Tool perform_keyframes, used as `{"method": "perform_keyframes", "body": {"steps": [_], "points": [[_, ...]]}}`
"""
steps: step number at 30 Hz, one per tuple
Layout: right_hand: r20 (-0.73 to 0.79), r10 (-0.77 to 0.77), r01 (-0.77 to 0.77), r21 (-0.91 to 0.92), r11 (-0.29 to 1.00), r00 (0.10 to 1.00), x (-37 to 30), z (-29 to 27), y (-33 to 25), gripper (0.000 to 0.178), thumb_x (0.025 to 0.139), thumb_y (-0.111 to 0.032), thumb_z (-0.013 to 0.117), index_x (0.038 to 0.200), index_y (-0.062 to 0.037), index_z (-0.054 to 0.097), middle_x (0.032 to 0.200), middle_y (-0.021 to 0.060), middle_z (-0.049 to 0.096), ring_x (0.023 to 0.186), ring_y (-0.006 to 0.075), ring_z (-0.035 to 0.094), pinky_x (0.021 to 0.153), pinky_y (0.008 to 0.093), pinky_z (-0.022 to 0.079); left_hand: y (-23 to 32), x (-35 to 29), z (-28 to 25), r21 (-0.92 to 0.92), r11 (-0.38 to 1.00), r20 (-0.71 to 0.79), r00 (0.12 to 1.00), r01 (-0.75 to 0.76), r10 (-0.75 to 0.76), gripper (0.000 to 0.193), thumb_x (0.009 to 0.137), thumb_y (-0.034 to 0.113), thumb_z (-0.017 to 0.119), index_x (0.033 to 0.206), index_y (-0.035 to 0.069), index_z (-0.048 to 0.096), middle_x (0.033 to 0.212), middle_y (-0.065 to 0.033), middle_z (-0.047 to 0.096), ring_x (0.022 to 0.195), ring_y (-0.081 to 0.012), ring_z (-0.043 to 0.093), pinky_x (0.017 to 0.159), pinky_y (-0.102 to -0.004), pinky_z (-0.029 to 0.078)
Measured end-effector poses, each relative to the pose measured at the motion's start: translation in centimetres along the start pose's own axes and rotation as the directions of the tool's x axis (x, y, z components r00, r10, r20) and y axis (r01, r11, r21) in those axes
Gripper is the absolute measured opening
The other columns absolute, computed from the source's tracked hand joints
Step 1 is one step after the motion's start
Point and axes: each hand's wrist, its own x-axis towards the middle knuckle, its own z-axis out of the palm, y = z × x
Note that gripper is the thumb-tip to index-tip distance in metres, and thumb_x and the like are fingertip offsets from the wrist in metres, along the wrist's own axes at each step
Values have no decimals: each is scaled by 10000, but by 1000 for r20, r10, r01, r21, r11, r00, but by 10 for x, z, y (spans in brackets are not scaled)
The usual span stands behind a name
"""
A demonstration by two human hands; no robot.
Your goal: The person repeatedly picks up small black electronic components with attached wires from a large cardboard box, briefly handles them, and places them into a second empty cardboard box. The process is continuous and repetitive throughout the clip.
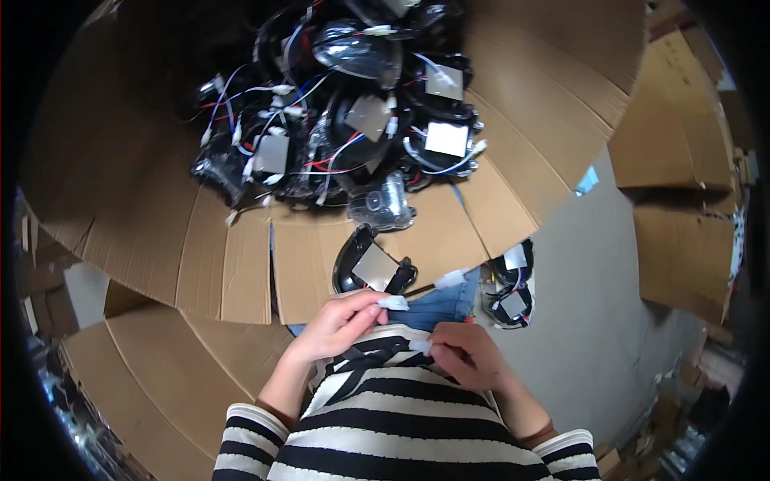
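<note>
A small white plastic wire connector (394, 302) sits pinched in the fingers of the left hand (341, 325), just above the hem of the black-and-white striped shirt (401, 417). Its wires run up to a black curved lamp housing with a grey square plate (370, 267), which lies on the edge of a brown cardboard flap (241, 264) right in front of the person. The right hand (469, 355) is close beside the left, its fingers closed on a 2nd small white connector (419, 345) at the shirt. Farther out, a big open cardboard box holds a heap of similar black housings with red, blue and white wires (337, 120). 2 more black housings (512, 293) lie on the grey floor (593, 321) to the right.
</note>
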Motion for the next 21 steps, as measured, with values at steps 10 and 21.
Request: {"method": "perform_keyframes", "body": {"steps": [10,21], "points": [[102,159,-163,35,986,982,27,6,-8,63,771,-28,490,739,17,522,613,70,491,471,103,405,425,222,309,-9,-13,-23,-30,989,70,986,-147,149,157,825,55,441,893,-26,557,710,-58,584,635,-141,541,589,-245,425],[47,2,-5,71,997,999,20,-21,-2,28,692,58,482,680,36,496,614,70,468,528,165,434,468,250,321,-17,-8,-45,-195,974,264,950,-119,169,147,828,60,446,838,-37,556,644,-48,524,583,-117,489,543,-240,384]]}}
